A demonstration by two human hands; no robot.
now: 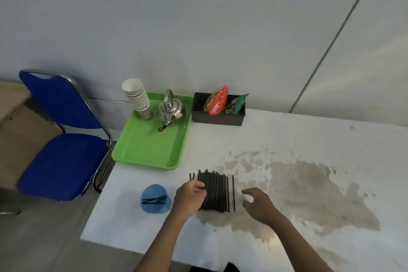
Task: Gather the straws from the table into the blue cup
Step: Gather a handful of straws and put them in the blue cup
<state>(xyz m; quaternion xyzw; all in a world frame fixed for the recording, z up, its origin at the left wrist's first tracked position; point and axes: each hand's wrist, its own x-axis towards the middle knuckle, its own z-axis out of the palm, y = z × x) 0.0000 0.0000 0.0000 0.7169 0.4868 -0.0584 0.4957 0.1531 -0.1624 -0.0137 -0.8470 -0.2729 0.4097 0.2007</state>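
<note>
Straws: dark, lying side by side in a loose row on the white table, running away from the person; one lies slightly apart at the right edge.
Blue cup: near the table's left edge, left of the row, with a few straws already in it.
Left hand: on the row's left side, fingers curled in on some straws there.
Right hand: just right of the row, fingers loosely spread, holding nothing.
Far side: green tray with kettle and stacked paper cups; dark box of snack packets.
Off the table: blue chair to the left.
</note>
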